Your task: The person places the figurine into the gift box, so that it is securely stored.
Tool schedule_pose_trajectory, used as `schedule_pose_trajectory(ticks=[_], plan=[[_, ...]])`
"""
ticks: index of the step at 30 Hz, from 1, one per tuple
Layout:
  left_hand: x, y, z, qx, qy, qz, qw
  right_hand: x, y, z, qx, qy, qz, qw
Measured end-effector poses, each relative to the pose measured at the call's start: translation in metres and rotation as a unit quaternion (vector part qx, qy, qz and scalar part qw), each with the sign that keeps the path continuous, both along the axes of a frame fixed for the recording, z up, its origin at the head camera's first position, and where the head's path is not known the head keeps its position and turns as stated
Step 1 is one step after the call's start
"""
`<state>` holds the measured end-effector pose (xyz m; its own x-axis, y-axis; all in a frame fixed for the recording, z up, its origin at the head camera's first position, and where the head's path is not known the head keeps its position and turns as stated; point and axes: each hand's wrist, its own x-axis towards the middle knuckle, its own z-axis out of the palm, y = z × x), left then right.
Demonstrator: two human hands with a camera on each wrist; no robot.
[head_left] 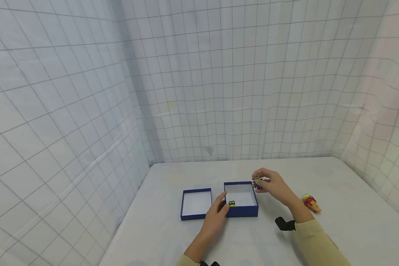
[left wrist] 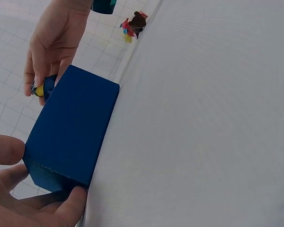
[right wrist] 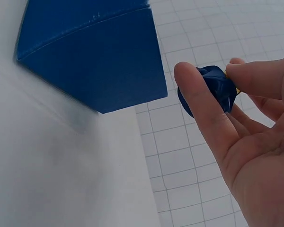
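Note:
A blue open box (head_left: 242, 211) with a white inside stands on the table. My left hand (head_left: 215, 215) holds its left side, with thumb and fingers round the corner in the left wrist view. Inside, by the front wall, sits a small yellow-green toy with two round eyes (head_left: 232, 203). Just outside the box's far right corner, my right hand (head_left: 272, 183) pinches a small dark blue and yellow toy figure (right wrist: 217, 87) between thumb and fingers. In the right wrist view this figure is held off the table, apart from the box wall, partly hidden by the fingers.
A shallow blue-rimmed lid (head_left: 196, 217), white inside, lies left of the box. Off to the right lies a colourful toy figure (head_left: 310, 203) in red, yellow and tan, near the right forearm. White gridded sheets (head_left: 219, 92) hang behind and beside the white table (head_left: 153, 229).

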<state>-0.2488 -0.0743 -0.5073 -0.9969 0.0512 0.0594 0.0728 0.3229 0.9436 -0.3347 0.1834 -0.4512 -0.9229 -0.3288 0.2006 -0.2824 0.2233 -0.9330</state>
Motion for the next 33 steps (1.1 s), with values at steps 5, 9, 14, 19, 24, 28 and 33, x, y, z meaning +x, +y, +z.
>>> schedule_pose_trajectory(ticks=[5,9,14,19,24,28,33], plan=[[-0.001,0.0,-0.002,-0.004,0.009,-0.002,1.0,-0.001,-0.001,0.0,0.014,0.013,0.0,1.0],[0.0,-0.001,-0.002,0.0,0.01,-0.005,0.9999,-0.002,-0.004,-0.002,0.034,0.028,-0.008,0.999],[0.001,-0.001,0.0,0.005,0.008,-0.008,0.9999,-0.001,-0.009,-0.001,0.055,0.041,-0.008,0.998],[0.0,-0.002,0.0,0.015,0.002,-0.015,0.9998,0.0,-0.012,0.0,0.071,0.044,-0.016,0.996],[-0.001,-0.003,-0.001,0.017,-0.003,-0.019,0.9997,0.002,-0.014,0.003,0.078,0.049,-0.023,0.996],[-0.002,-0.003,-0.002,0.016,-0.006,-0.022,0.9996,0.003,-0.015,0.003,0.077,0.053,-0.023,0.995],[-0.003,-0.003,-0.002,0.02,-0.002,-0.023,0.9995,0.003,-0.015,0.002,0.064,0.051,-0.025,0.996]])
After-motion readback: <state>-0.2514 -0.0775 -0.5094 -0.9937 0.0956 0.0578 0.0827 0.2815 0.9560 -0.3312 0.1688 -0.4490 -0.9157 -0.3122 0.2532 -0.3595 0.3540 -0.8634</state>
